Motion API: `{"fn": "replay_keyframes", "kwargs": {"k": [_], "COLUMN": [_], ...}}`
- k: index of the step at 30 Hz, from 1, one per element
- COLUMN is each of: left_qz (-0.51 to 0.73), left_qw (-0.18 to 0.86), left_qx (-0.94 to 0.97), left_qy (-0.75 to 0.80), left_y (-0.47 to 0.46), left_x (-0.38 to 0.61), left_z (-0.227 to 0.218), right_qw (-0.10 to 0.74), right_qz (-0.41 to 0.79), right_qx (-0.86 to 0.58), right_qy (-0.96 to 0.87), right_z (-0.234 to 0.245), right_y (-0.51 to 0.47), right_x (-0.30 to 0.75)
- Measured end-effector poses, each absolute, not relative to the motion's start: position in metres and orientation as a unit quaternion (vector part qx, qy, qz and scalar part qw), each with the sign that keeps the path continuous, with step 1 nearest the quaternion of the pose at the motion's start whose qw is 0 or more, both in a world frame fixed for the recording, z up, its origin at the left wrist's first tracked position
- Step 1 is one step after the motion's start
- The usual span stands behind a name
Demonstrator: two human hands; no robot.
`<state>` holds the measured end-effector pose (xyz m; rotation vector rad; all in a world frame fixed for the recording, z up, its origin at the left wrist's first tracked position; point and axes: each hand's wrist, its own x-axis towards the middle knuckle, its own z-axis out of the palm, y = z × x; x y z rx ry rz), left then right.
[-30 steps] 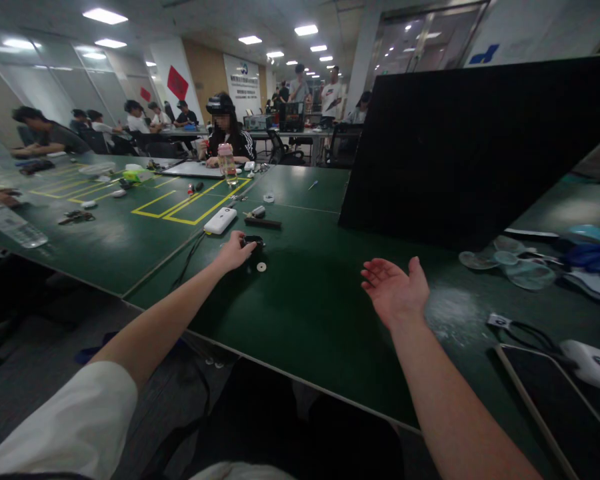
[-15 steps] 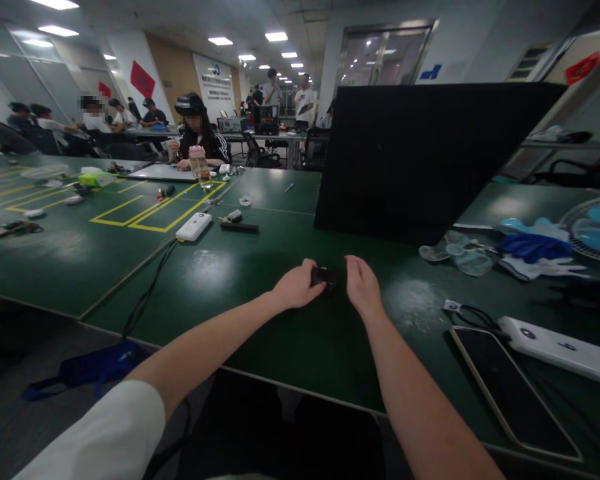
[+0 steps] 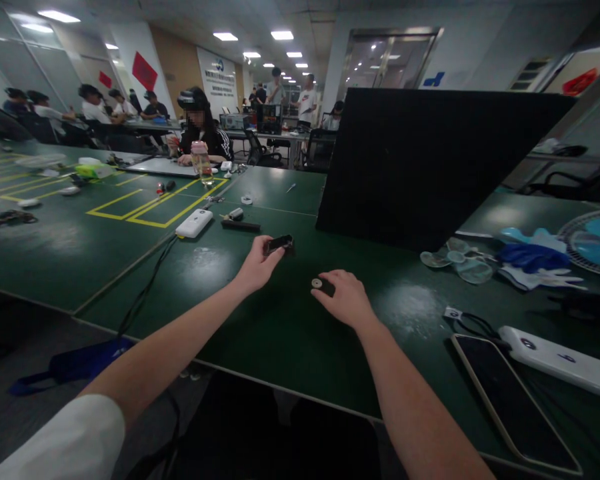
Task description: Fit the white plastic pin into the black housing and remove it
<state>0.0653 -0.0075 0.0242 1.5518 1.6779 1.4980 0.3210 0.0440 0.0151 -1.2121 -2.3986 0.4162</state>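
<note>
My left hand (image 3: 257, 268) pinches a small dark open-topped housing (image 3: 281, 244) between thumb and fingers, just above the green table (image 3: 275, 333). Closer to me and to the right, my right hand (image 3: 347, 298) is closed around a small dark piece with a pale round end (image 3: 317, 284); its exact kind is unclear. The two parts are apart from each other. Beyond my left hand lie a dark strip (image 3: 241, 226) and a small silvery cylinder (image 3: 235, 215).
A large black panel (image 3: 430, 167) stands ahead on the right. Near it are clear fan blades (image 3: 463, 260), gloves (image 3: 533, 255) and a fan grille (image 3: 597, 240). A phone (image 3: 515, 400) and white power bank (image 3: 563, 360) lie at right. Another person (image 3: 200, 133) sits across the table.
My hands have moved apart: the left went left and away with the dark housing, the right came slightly lower and left. The pale round-ended piece now shows in my right hand.
</note>
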Motion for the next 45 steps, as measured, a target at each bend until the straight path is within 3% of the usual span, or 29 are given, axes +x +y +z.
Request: {"fn": "replay_keyframes", "kwargs": {"k": [6, 11, 16, 19, 24, 33, 35, 40, 42, 45], "left_qz": [0.390, 0.313, 0.280, 0.275, 0.299, 0.343, 0.344, 0.336, 0.333, 0.332], "left_qw": [0.106, 0.108, 0.106, 0.111, 0.187, 0.232, 0.243, 0.236, 0.225, 0.216], "left_qx": [0.637, 0.692, 0.710, 0.715, 0.708, 0.682, 0.676, 0.675, 0.676, 0.676], "left_qy": [0.657, 0.641, 0.637, 0.633, 0.611, 0.603, 0.605, 0.613, 0.617, 0.622], "left_y": [-0.025, -0.031, -0.036, -0.039, -0.041, -0.047, -0.047, -0.047, -0.047, -0.047], "left_x": [0.051, 0.068, 0.078, 0.080, 0.083, 0.086, 0.085, 0.083, 0.083, 0.084], "left_z": [0.014, 0.017, 0.021, 0.021, 0.017, 0.024, 0.024, 0.024, 0.025, 0.026], "right_qw": [0.160, 0.160, 0.251, 0.326, 0.287, 0.359, 0.340, 0.176, 0.205, 0.331], "right_qz": [0.074, 0.033, 0.057, 0.075, 0.075, 0.005, -0.001, 0.071, 0.087, 0.128], "right_qx": [-0.383, -0.412, -0.403, -0.347, -0.252, -0.385, -0.440, -0.459, -0.461, -0.472], "right_qy": [-0.907, -0.897, -0.878, -0.876, -0.921, -0.850, -0.831, -0.868, -0.859, -0.807], "right_z": [0.010, 0.013, 0.021, 0.026, 0.032, 0.031, 0.020, -0.005, -0.003, 0.009], "right_y": [0.042, 0.047, 0.038, 0.023, 0.006, 0.045, 0.068, 0.097, 0.090, 0.068], "right_x": [0.301, 0.299, 0.298, 0.291, 0.277, 0.316, 0.335, 0.355, 0.348, 0.329]}}
